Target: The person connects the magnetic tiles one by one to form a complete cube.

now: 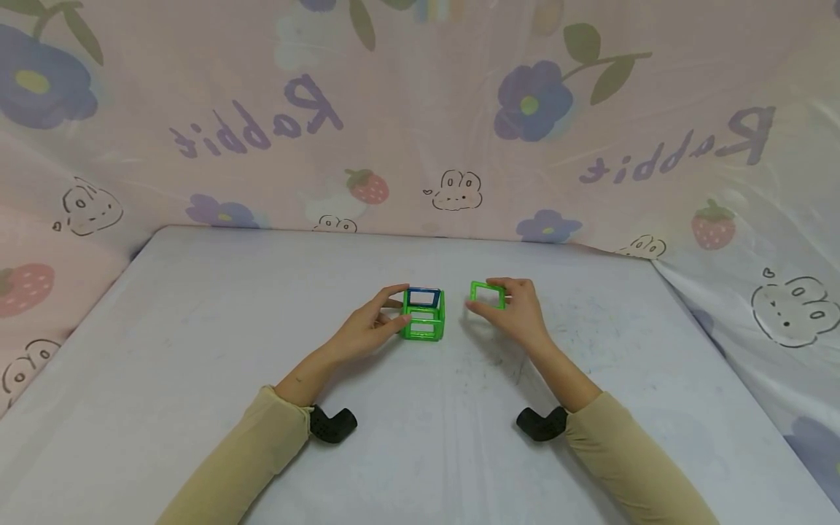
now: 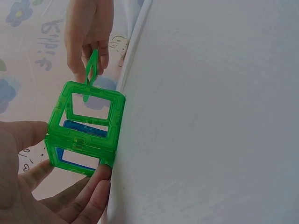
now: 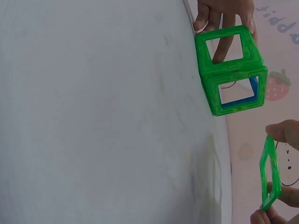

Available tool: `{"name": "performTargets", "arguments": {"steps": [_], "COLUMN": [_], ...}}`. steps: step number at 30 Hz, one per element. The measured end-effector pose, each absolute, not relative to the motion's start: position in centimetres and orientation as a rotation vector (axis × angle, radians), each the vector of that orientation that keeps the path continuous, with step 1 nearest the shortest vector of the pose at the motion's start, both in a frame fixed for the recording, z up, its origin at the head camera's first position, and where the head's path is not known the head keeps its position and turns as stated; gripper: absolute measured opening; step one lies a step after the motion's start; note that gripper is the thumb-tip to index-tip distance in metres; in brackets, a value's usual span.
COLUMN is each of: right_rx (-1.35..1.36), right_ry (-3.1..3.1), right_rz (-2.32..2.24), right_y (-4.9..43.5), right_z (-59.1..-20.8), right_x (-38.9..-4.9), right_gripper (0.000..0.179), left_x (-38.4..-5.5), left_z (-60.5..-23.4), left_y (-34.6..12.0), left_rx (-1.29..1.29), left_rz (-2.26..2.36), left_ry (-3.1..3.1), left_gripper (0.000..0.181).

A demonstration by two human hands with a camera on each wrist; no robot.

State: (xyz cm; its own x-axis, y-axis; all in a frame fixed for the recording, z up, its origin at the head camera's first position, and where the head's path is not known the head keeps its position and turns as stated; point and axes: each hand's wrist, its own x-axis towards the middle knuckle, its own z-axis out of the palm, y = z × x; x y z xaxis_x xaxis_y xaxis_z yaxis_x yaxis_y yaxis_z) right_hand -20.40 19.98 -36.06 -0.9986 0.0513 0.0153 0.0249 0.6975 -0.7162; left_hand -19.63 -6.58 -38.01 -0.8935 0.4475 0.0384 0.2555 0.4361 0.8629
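A small box of magnetic tiles (image 1: 423,321), see-through frames mostly green with a blue one (image 2: 86,128), sits near the middle of the table. My left hand (image 1: 364,324) holds its left side, thumb at one face and fingertips at others. To the right, apart from the box, my right hand (image 1: 523,310) pinches a single green square tile (image 3: 275,184) by its edges between thumb and fingers. That tile stands raised, seen almost edge-on in the right wrist view. In the left wrist view the loose tile (image 2: 88,70) appears beyond the box.
The table (image 1: 197,350) has a white cover with faint dark smudges on the right. A patterned cloth (image 1: 407,131) with rabbits, flowers and strawberries hangs around the back and sides. Black curved pieces (image 1: 335,425) stick out at both sleeve cuffs.
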Motion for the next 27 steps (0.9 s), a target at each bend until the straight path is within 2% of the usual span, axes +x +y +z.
{"name": "performTargets", "arguments": {"steps": [27], "right_rx": [-0.011], "right_ry": [-2.83], "right_rz": [1.258], "right_y": [18.1], "right_z": [-35.8], "right_x": [-20.2], "right_gripper": [0.064], "left_x": [-19.6], "left_z": [-38.0], "left_y": [-6.6], "left_rx": [0.63], "left_rz": [1.47], "left_ry": [2.479], "left_gripper": [0.057]}}
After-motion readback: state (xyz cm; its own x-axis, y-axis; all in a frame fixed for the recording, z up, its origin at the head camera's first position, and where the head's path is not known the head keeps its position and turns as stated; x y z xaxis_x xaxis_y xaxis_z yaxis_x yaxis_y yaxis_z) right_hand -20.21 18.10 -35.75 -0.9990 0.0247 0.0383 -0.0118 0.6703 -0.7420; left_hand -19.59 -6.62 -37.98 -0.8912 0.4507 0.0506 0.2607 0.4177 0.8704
